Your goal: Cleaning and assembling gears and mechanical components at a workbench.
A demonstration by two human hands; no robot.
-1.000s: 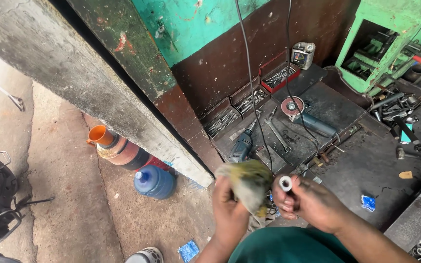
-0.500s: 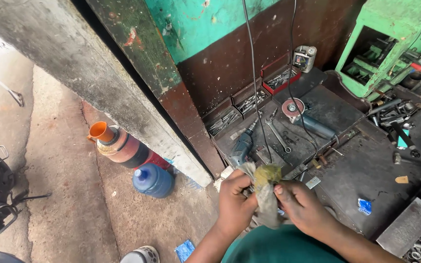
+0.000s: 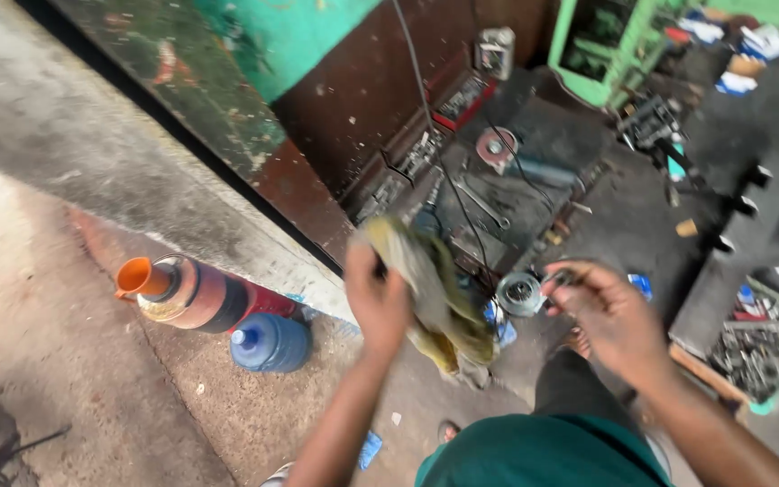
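Since before: hands spread apart, rag pulled off to the left, small metal part now out in the open on the right; camera swung too, bench sits further up and right.
Left hand (image 3: 379,302): raised, fingers clenched round the top of a dirty yellow-green rag (image 3: 435,293), pretty blurry.
Rag: hanging down from that fist, bunched and draped, lower end near the knee area, just left of the round part.
Right hand (image 3: 608,311): fingertips pinched on a small dark metal piece (image 3: 559,278); too blurred to say what kind of piece.
Round metal ring (image 3: 521,293): bearing-looking thing, grey, sits just beside the right fingertips and between the two hands; can't tell if held or only lying below them.
Clothes: teal shirt (image 3: 547,451) at the bottom edge, dark trouser leg above it.
Workbench (image 3: 624,225): dark, greasy, littered with tools; angle grinder with a reddish disc (image 3: 498,149) near the back, black cable running down across it.
Trays: reddish trays of small parts (image 3: 457,95) along the brown wall.
Green cabinet (image 3: 624,50): top right, beyond the bench.
Floor left: orange funnel (image 3: 140,277) stuck in a brown-and-red drum (image 3: 205,298) lying next to the concrete ledge, blue water jug (image 3: 270,343) touching it.
Bottom right: box of scrap metal bits (image 3: 759,347).
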